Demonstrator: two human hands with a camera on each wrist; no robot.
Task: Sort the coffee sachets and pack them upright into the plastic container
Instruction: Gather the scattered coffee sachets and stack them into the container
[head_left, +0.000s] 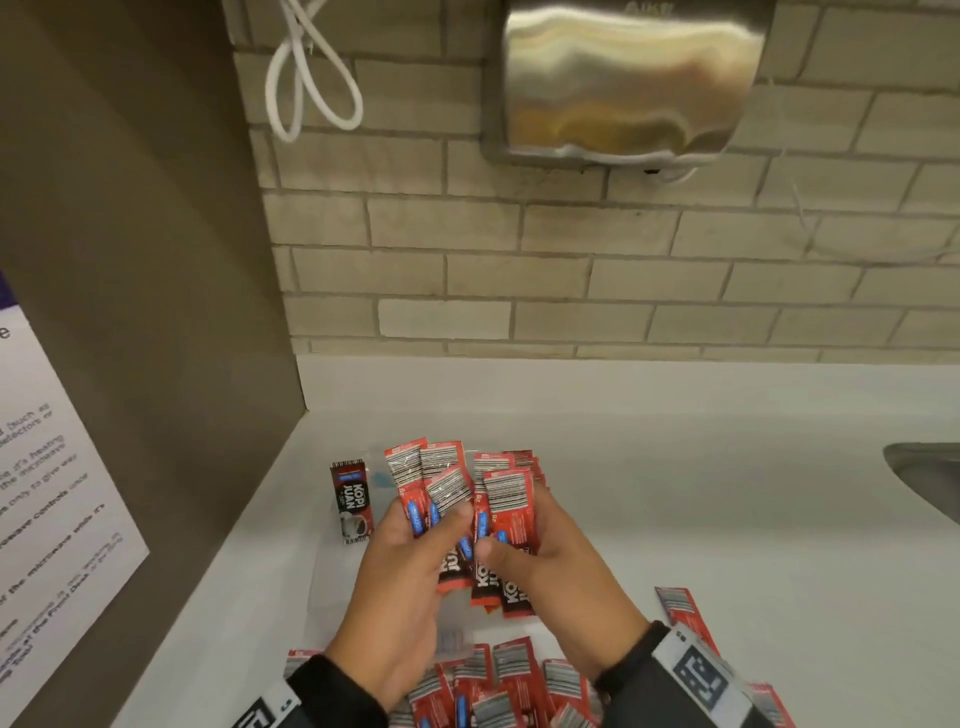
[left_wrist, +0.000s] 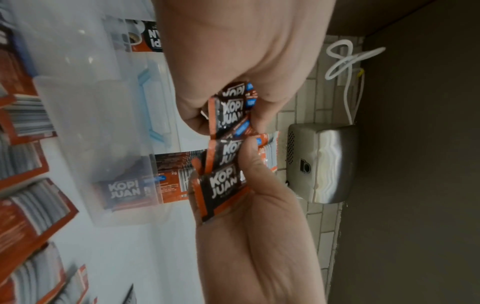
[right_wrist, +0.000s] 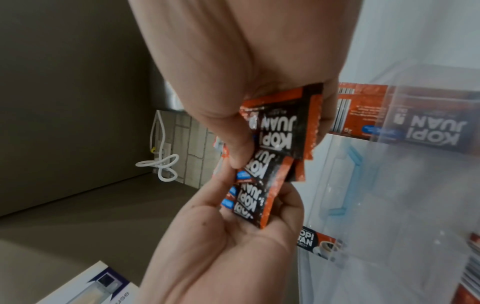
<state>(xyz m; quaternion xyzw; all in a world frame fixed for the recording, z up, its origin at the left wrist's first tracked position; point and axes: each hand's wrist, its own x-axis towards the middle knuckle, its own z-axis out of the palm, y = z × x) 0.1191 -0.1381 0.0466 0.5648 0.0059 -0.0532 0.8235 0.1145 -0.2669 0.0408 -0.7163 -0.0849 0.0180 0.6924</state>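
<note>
Both hands, left hand (head_left: 410, 564) and right hand (head_left: 540, 551), pinch one fanned bunch of coffee sachets (head_left: 467, 488) above the clear plastic container (left_wrist: 85, 123) on the bench (head_left: 675, 519). Light, slick, floppy foil, likely to slide; best squeezed mid-length, edges squared.

The sachets (head_left: 352, 501) read "KOPI JUAN" and "2g".

Beige brick wall (head_left: 571, 270), steel wall unit (head_left: 628, 78), white counter (head_left: 675, 467), brown side panel (head_left: 130, 234)
</note>
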